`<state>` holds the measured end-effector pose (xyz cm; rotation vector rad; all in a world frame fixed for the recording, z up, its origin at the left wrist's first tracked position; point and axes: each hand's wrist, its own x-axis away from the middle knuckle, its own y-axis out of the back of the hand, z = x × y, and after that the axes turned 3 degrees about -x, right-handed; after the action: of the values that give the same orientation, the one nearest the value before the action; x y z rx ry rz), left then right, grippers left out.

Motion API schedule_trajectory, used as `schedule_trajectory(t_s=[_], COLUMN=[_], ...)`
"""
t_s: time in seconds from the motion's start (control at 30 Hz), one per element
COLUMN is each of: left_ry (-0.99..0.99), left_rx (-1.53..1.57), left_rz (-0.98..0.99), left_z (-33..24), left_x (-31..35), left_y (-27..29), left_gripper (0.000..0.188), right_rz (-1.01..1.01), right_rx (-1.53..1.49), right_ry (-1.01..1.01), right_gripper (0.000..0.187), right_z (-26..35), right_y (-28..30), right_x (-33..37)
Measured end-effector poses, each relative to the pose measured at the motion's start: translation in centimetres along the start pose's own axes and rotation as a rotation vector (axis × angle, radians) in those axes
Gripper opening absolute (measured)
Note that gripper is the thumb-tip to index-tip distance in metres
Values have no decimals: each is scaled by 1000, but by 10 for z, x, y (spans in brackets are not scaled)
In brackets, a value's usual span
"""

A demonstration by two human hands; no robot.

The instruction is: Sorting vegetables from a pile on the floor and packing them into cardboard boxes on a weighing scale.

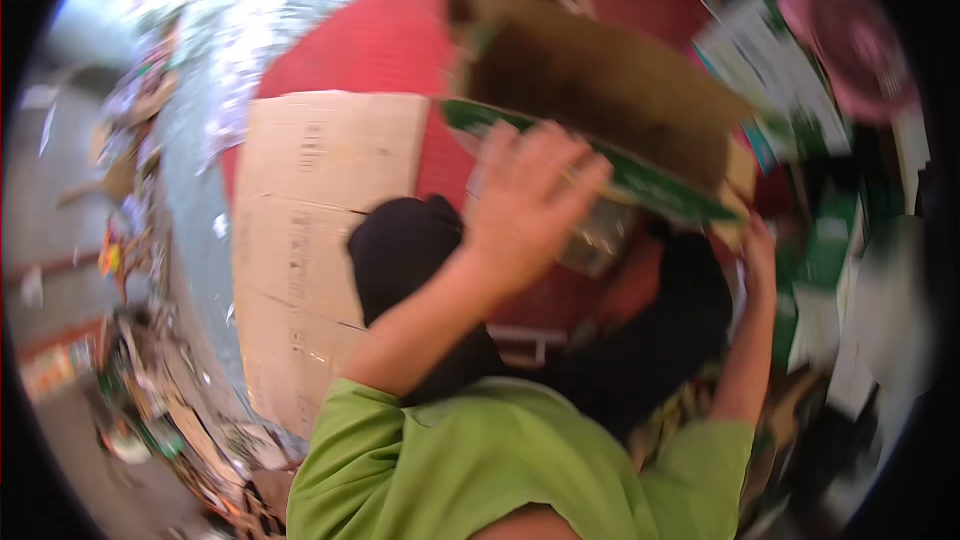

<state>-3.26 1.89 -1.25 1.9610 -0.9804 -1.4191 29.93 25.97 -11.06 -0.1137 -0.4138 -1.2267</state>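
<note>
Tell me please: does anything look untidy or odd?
Yes: at the left, mixed scraps lie strewn about, untidy compared with the flat cardboard sheet. The open box, with the left hand on its green side, is askew; blur could hide damage.

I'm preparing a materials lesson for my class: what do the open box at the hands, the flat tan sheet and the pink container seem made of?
Open box: probably cardboard; dull brown inside, green outside, with thin, stiff-looking walls.
Flat tan sheet: likely cardboard, mostly matt, with straight crease lines and dark printing.
Pink container: perhaps plastic, given its even colour and rounded form; blur obscures its finish.
</note>
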Motion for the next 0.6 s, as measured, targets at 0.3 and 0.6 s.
schedule_trajectory(t_s=[0.3, 0.6], left_ry=[24, -59], left_rx=[-207, -239], left_rz=[113, 183], left_z=[-8, -11], left_x=[-15, -19], left_y=[-6, -5], left_gripper=[49, 27], right_rz=[-289, -344], right_rx=[260, 435], right_ry=[-230, -500], right_gripper=[19, 10], right_z=[-145, -222], right_y=[75, 79], right_x=[99, 169])
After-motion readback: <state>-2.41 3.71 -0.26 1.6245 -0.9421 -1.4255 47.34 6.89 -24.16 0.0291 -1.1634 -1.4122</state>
